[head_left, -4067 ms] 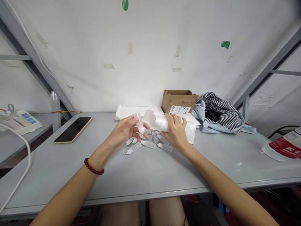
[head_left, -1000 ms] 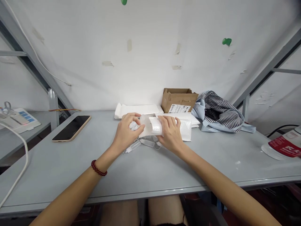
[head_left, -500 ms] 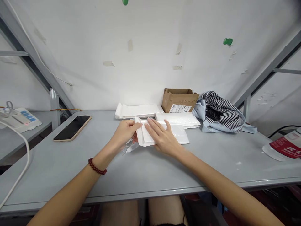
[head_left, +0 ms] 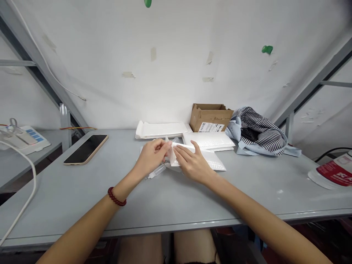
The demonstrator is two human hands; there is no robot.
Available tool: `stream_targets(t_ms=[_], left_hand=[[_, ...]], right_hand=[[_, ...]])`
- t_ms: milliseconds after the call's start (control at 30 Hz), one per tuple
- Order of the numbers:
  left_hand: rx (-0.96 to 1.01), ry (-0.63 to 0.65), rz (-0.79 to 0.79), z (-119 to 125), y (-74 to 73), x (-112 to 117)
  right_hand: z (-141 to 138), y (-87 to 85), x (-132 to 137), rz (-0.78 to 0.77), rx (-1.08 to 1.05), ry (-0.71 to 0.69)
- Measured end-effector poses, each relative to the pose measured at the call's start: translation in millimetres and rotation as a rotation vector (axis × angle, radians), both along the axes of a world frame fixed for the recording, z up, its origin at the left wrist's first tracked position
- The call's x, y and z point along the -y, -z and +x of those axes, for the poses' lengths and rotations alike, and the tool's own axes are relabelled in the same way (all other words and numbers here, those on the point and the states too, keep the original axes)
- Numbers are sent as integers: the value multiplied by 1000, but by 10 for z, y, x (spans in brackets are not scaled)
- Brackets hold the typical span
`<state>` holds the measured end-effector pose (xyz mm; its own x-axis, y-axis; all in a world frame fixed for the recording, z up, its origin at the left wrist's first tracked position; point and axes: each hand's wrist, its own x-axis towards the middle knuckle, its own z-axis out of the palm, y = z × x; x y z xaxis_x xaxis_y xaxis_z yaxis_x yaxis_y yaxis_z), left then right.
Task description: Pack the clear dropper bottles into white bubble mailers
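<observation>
A white padded envelope [head_left: 213, 160] with a bubbly surface lies at the middle of the grey desk. At its left end, the thumb and fingers of my left hand [head_left: 153, 154] pinch the flap edge, which stands slightly raised. My right hand [head_left: 190, 160] rests on top of the envelope, fingers stretched flat and thumb sticking up. Below my left hand lies a small clear plastic tube [head_left: 157, 171] with a narrow tip. Other clear plastic pieces show partly behind and under the hands, too covered to make out.
Behind are more white padded envelopes [head_left: 209, 140], a flat white stack [head_left: 162, 129], and an open cardboard box [head_left: 211, 117]. A striped cloth bag [head_left: 260, 132] sits to the right, near a red-labelled container [head_left: 334, 170]. A phone [head_left: 86, 149] and a white cable [head_left: 31, 190] are at left.
My left hand has moved slightly right and up with the flap edge, which now stands more upright. The envelope has shifted a little right; more of the clear tube shows. My right hand stays on top.
</observation>
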<state>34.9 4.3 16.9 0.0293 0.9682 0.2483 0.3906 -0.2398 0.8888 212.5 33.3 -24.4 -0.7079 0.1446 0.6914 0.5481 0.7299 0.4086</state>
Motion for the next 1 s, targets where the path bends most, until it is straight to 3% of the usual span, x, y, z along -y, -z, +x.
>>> stream_targets(t_ms=[167, 367, 667, 800, 1000], left_hand=[[-320, 16, 311, -47, 59, -20], [-497, 201, 575, -104, 172, -77], [-472, 163, 943, -73, 220, -78], [-487, 157, 977, -61, 230, -83], [-578, 66, 909, -89, 327, -174]], right_hand=[[34, 7, -38, 3, 23, 7], [57, -5, -41, 44, -77, 12], [23, -144, 109, 4, -311, -68], [17, -156, 131, 89, -288, -103], [27, -111, 159, 75, -276, -96]])
